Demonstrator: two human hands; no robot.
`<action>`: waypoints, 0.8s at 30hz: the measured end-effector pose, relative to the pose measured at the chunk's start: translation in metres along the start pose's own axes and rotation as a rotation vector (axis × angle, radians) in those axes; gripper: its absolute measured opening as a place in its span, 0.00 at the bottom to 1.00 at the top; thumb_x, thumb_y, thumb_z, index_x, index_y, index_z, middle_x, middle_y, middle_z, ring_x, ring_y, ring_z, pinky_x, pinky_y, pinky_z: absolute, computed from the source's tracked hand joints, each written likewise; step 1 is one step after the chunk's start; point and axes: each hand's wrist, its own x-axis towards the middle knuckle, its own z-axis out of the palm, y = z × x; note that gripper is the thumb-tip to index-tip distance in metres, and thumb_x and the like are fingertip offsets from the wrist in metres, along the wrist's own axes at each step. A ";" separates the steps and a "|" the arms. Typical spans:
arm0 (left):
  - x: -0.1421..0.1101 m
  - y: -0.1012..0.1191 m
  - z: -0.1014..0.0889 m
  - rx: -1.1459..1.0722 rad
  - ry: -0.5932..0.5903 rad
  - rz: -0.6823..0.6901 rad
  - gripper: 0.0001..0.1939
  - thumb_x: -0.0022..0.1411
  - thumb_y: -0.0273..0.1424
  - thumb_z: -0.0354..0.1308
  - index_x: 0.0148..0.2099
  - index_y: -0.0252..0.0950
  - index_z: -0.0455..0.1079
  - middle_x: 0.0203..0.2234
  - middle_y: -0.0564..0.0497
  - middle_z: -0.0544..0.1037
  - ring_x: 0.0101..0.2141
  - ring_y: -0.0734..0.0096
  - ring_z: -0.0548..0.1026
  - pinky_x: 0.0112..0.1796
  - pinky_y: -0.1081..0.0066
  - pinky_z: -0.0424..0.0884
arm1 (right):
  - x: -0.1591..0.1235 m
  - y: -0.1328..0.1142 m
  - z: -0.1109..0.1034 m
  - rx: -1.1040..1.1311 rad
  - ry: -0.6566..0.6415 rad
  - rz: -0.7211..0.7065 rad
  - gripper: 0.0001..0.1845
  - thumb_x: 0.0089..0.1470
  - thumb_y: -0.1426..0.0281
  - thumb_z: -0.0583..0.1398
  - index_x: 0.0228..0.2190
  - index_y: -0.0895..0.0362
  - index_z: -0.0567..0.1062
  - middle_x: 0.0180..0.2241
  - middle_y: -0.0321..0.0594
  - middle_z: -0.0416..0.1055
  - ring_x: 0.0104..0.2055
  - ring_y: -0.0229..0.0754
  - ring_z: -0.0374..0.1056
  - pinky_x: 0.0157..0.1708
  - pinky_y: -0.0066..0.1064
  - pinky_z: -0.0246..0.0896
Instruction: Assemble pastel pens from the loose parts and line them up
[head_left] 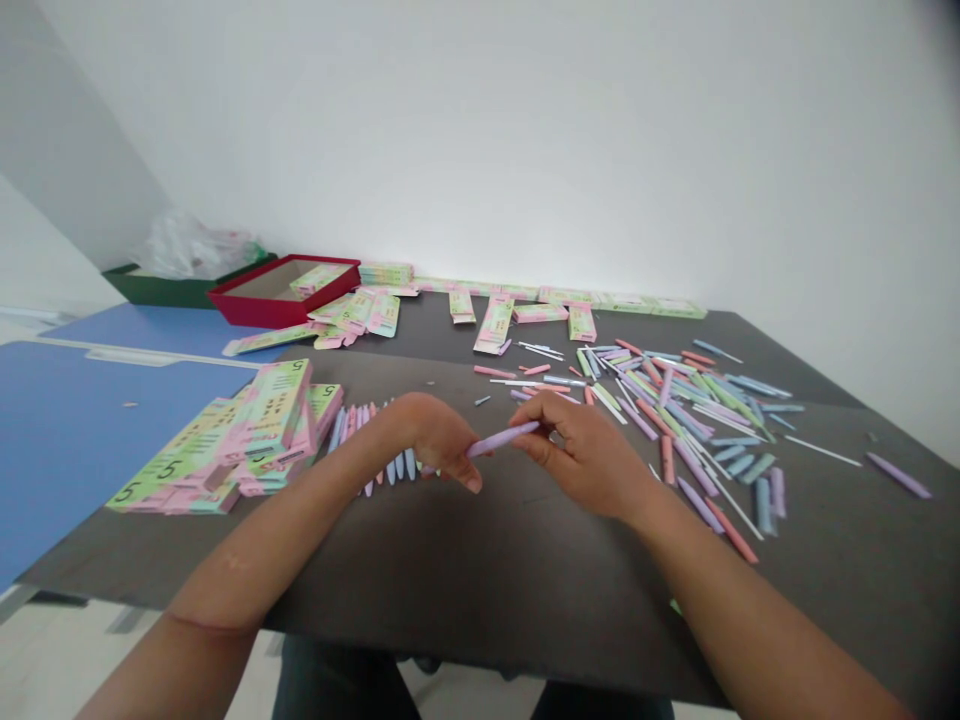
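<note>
A purple pen (501,439) is held up over the dark table, lying nearly level between my two hands. My right hand (574,450) pinches its right end between thumb and fingertips. At the other end, my left hand (439,432) is closed around the tip, its fingers partly hidden behind the hand. Under and beside my left wrist lies a row of pastel pens (400,466) set side by side, partly covered by the forearm. To the right of my right hand spreads a loose heap of pastel pen parts (667,390) and thin white sticks (821,450).
Green and pink boxes (266,410) marked 5 are stacked at the left. More flat cartons (495,322) lie toward the wall. A red tray (281,290) and a green tray (169,290) with a plastic bag (195,245) stand at the back left, on a blue surface (97,400).
</note>
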 end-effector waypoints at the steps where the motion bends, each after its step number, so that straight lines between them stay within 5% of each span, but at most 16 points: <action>1: 0.000 0.001 0.000 0.019 -0.036 -0.001 0.19 0.59 0.43 0.53 0.41 0.31 0.73 0.26 0.46 0.79 0.25 0.66 0.74 0.24 0.73 0.65 | 0.000 0.000 0.000 -0.038 0.004 0.002 0.08 0.56 0.64 0.56 0.32 0.55 0.69 0.26 0.36 0.67 0.27 0.36 0.60 0.26 0.27 0.49; 5: -0.001 0.004 -0.002 0.050 -0.066 -0.014 0.20 0.61 0.43 0.52 0.41 0.32 0.73 0.27 0.46 0.79 0.26 0.66 0.73 0.25 0.72 0.64 | 0.002 0.000 0.005 -0.169 0.035 0.027 0.17 0.55 0.57 0.56 0.24 0.56 0.67 0.20 0.34 0.63 0.23 0.35 0.55 0.23 0.28 0.42; 10: -0.003 0.004 -0.003 -0.013 -0.066 -0.011 0.16 0.61 0.42 0.53 0.40 0.33 0.72 0.24 0.49 0.77 0.24 0.69 0.72 0.24 0.75 0.63 | 0.001 0.001 0.005 -0.019 0.016 0.044 0.17 0.51 0.57 0.60 0.37 0.56 0.68 0.24 0.33 0.67 0.23 0.34 0.58 0.23 0.26 0.45; 14: -0.002 0.003 -0.003 0.004 -0.073 0.014 0.17 0.61 0.42 0.52 0.39 0.33 0.72 0.24 0.49 0.77 0.25 0.69 0.72 0.24 0.74 0.64 | 0.001 0.000 0.004 -0.069 0.034 0.017 0.12 0.56 0.60 0.56 0.28 0.56 0.69 0.22 0.34 0.65 0.24 0.35 0.58 0.24 0.27 0.45; 19: -0.002 0.000 -0.003 -0.028 -0.069 0.040 0.21 0.61 0.42 0.52 0.51 0.35 0.68 0.27 0.48 0.78 0.26 0.67 0.73 0.26 0.74 0.65 | 0.000 -0.005 0.006 0.022 0.068 -0.054 0.08 0.58 0.66 0.54 0.35 0.55 0.71 0.28 0.37 0.70 0.28 0.37 0.62 0.28 0.27 0.53; 24: -0.003 -0.003 -0.004 0.013 -0.064 0.047 0.32 0.60 0.44 0.51 0.63 0.37 0.55 0.33 0.44 0.80 0.27 0.64 0.75 0.27 0.72 0.65 | -0.004 0.016 -0.035 0.095 0.305 0.136 0.10 0.56 0.63 0.54 0.36 0.55 0.70 0.25 0.36 0.68 0.25 0.36 0.62 0.25 0.28 0.54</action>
